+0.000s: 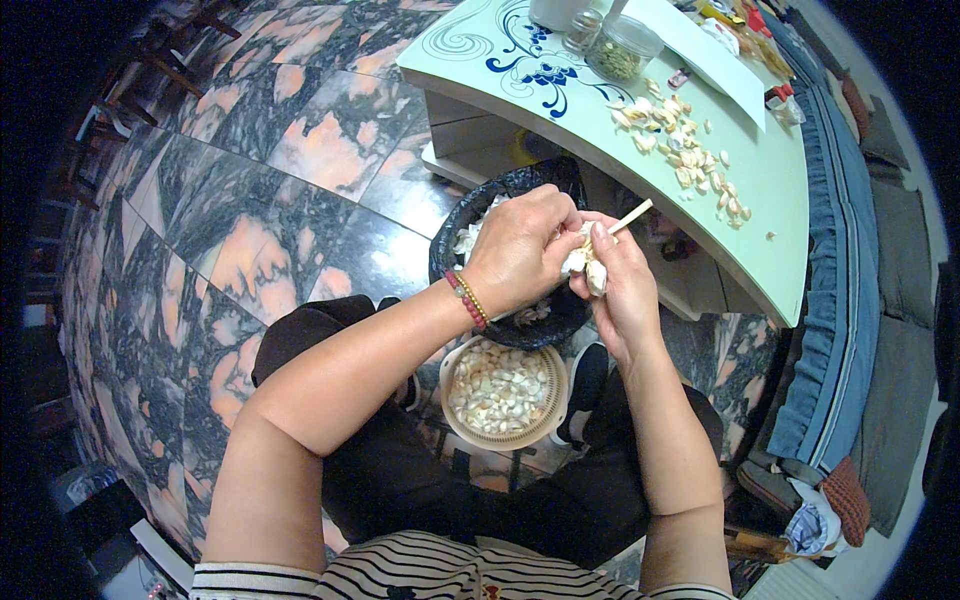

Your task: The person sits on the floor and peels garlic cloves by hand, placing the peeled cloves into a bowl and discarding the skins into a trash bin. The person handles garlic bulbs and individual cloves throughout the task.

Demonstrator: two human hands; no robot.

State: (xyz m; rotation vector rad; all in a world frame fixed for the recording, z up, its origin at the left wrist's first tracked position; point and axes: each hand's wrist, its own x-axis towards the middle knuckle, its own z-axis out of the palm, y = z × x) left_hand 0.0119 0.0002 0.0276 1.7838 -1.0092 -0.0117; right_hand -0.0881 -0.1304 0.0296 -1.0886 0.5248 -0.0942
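Between my two hands, above a bin lined with a black bag (480, 196), is a garlic bulb (587, 259) with a pale cut stem pointing up to the right. My right hand (625, 277) grips the bulb from the right, its thumb on top. From the left, my left hand (525, 244), with beaded bracelets at the wrist, pinches the same bulb with bent fingers. White papery skins (468, 238) lie in the bin. Just below it, a round cream basket (561, 416) holds many garlic cloves (499, 386). Loose cloves (694, 154) are scattered on the light green table (776, 259).
On the table stand a clear jar (621, 52) of green dried bits, a small glass jar (583, 31), a white sheet (712, 64) and several packets. A sofa with a blue ruffled cover (836, 300) runs along the right. Wooden stools (161, 71) stand at the upper left.
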